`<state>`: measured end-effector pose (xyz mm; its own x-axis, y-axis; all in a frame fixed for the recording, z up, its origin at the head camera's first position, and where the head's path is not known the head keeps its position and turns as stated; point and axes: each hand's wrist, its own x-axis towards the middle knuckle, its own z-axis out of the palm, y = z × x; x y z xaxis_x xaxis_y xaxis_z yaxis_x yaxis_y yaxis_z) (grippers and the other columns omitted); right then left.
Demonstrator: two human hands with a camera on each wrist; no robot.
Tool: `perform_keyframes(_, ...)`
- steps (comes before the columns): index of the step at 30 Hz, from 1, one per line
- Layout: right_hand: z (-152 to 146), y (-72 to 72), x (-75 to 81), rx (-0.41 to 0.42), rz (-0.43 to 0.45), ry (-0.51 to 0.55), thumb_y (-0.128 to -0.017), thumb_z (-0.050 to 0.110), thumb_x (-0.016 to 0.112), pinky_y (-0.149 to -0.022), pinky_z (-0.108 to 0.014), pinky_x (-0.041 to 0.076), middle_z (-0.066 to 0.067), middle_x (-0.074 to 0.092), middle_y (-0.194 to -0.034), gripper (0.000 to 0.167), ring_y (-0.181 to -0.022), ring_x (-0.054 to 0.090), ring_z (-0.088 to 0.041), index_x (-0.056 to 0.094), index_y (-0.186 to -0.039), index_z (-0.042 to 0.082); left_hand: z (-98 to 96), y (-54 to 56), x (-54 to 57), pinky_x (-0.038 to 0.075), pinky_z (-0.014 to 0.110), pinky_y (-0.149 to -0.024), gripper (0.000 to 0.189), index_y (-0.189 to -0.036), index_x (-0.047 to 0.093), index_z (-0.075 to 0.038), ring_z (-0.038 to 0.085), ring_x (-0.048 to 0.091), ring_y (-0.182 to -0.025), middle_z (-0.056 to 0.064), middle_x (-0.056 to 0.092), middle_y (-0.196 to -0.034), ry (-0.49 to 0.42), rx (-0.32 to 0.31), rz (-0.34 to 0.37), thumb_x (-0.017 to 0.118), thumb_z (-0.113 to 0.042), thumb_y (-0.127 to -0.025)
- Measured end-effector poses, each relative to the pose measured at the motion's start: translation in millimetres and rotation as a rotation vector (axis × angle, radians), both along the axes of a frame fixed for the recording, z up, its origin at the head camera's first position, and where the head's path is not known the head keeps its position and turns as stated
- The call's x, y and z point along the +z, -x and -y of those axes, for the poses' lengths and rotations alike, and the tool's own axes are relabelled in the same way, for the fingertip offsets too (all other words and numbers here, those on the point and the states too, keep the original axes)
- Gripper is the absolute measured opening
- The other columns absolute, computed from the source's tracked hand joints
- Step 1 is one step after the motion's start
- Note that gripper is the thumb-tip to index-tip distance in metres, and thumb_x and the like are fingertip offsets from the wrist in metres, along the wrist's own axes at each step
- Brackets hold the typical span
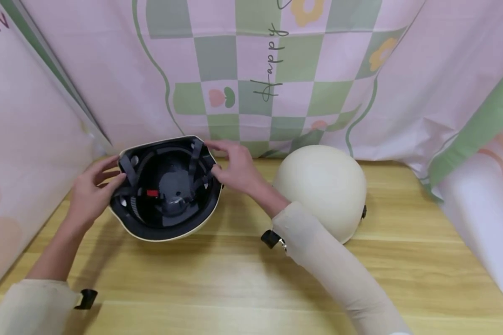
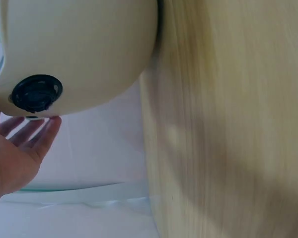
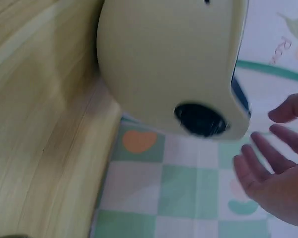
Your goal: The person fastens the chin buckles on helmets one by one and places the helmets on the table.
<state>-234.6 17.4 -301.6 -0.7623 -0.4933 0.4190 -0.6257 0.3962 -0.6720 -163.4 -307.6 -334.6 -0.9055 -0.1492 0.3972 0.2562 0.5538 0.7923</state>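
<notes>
Wooden table before a printed cloth, with an upturned helmet toward its left side

Left hand: thumb over the inner side of the rim, fingers outside it, grasping the helmet by its left edge. Right hand: fingers relaxed and spread at the opposite edge, seemingly right at the rim from the head camera, yet slightly apart from it in the right wrist view.

Between both, crown down on the wood: black lining, dark straps and a red buckle, visible only from above. From the wrists instead, the smooth cream outside, with one round black fitting near the rim in the left view and a matching fitting in the right.

Farther right, recognisable in the head view alone, a second helmet, cream, crown up, partly behind the right sleeve. On the backdrop, green and grey checks, yellow flowers and, running sideways, "Happy"
</notes>
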Motion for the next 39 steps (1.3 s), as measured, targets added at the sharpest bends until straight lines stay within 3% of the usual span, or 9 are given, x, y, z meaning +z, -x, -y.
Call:
perform_keyframes(3, -4.2, 10.8, -0.7, 0.009, 0.139, -0.048, -0.085, -0.003, 0.062, -0.1, -0.039, 0.052, -0.014, 0.055, -0.15, 0.07, -0.133, 0.056, -0.026, 0.051, -0.153, 0.008, 2.7, 3.0, -2.0, 0.048, 0.006, -0.084, 0.048, -0.144, 0.058, 0.001, -0.013, 0.061, -0.101, -0.02, 0.062, -0.123, -0.032, -0.034, 0.008, 0.069, -0.003, -0.098)
perform_keyframes(6, -7.5, 20.0, -2.9, 0.089, 0.255, -0.051, -0.086, -0.006, 0.063, -0.098, -0.039, 0.055, -0.017, 0.047, -0.157, 0.079, -0.137, 0.054, -0.03, 0.039, -0.16, 0.008, 4.0, 5.5, -3.2, 0.048, 0.006, -0.087, 0.049, -0.146, 0.057, 0.0, -0.011, 0.061, -0.104, -0.02, 0.062, -0.124, -0.056, -0.07, 0.017, 0.069, -0.003, -0.099)
perform_keyframes(9, -10.1, 26.5, -5.0, 0.171, 0.311, -0.052, -0.088, -0.007, 0.064, -0.096, -0.042, 0.056, -0.02, 0.044, -0.158, 0.083, -0.137, 0.054, -0.033, 0.031, -0.163, 0.006, 4.3, 7.1, -4.0, 0.047, 0.007, -0.089, 0.05, -0.147, 0.055, 0.0, -0.009, 0.061, -0.106, -0.024, 0.061, -0.12, -0.079, -0.103, 0.024, 0.067, -0.003, -0.099)
perform_keyframes(13, -12.6, 29.6, -5.0, 0.208, 0.326, -0.109, -0.091, -0.003, 0.065, -0.1, -0.042, 0.054, -0.019, 0.045, -0.158, 0.08, -0.138, 0.052, -0.033, 0.031, -0.163, 0.005, 4.0, 8.5, -3.6, 0.049, 0.007, -0.086, 0.051, -0.15, 0.053, 0.0, -0.011, 0.06, -0.105, -0.025, 0.06, -0.12, -0.072, -0.115, 0.044, 0.066, -0.007, -0.101)
perform_keyframes(19, -14.1, 30.1, -3.9, 0.212, 0.332, -0.158, -0.092, 0.001, 0.064, -0.101, -0.039, 0.054, -0.017, 0.045, -0.158, 0.078, -0.14, 0.05, -0.032, 0.03, -0.163, 0.005, 3.2, 10.5, -1.5, 0.048, 0.006, -0.084, 0.05, -0.149, 0.052, 0.001, -0.016, 0.059, -0.101, -0.015, 0.061, -0.128, 0.003, -0.098, 0.035, 0.065, -0.009, -0.102)
perform_keyframes(26, -13.8, 29.7, -3.1, 0.216, 0.344, -0.168, -0.093, 0.002, 0.064, -0.103, -0.038, 0.053, -0.017, 0.044, -0.159, 0.079, -0.14, 0.049, -0.032, 0.029, -0.163, 0.006, 3.4, 13.0, -2.3, 0.047, 0.004, -0.084, 0.047, -0.146, 0.055, 0.003, -0.018, 0.059, -0.098, -0.026, 0.061, -0.117, 0.017, -0.082, 0.007, 0.064, -0.002, -0.101)
perform_keyframes(30, -14.0, 28.6, -1.9, 0.223, 0.347, -0.165, -0.093, 0.002, 0.066, -0.104, -0.04, 0.052, -0.018, 0.043, -0.16, 0.079, -0.14, 0.049, -0.033, 0.028, -0.163, 0.006, 4.1, 13.7, -1.1, 0.045, 0.003, -0.083, 0.046, -0.146, 0.054, 0.006, -0.021, 0.056, -0.097, 0.006, 0.067, -0.129, 0.066, -0.081, 0.009, 0.063, -0.001, -0.101)
perform_keyframes(33, -15.0, 28.7, -0.9, 0.239, 0.358, -0.164, -0.094, 0.004, 0.069, -0.106, -0.042, 0.051, -0.018, 0.041, -0.16, 0.082, -0.141, 0.048, -0.033, 0.027, -0.164, 0.006, 5.0, 13.8, 0.7, 0.044, 0.001, -0.082, 0.046, -0.146, 0.052, 0.009, -0.023, 0.053, -0.095, 0.032, 0.06, -0.134, 0.099, -0.096, 0.015, 0.061, -0.001, -0.102)
perform_keyframes(39, -17.9, 30.2, 4.0, 0.293, 0.372, -0.186, -0.092, 0.006, 0.073, -0.108, -0.047, 0.049, -0.02, 0.036, -0.162, 0.09, -0.142, 0.046, -0.035, 0.022, -0.166, 0.008, 8.3, 13.2, 2.8, 0.043, 0.001, -0.08, 0.049, -0.15, 0.049, 0.005, -0.024, 0.052, -0.092, 0.036, 0.059, -0.133, 0.131, -0.113, 0.044, 0.061, -0.007, -0.104)
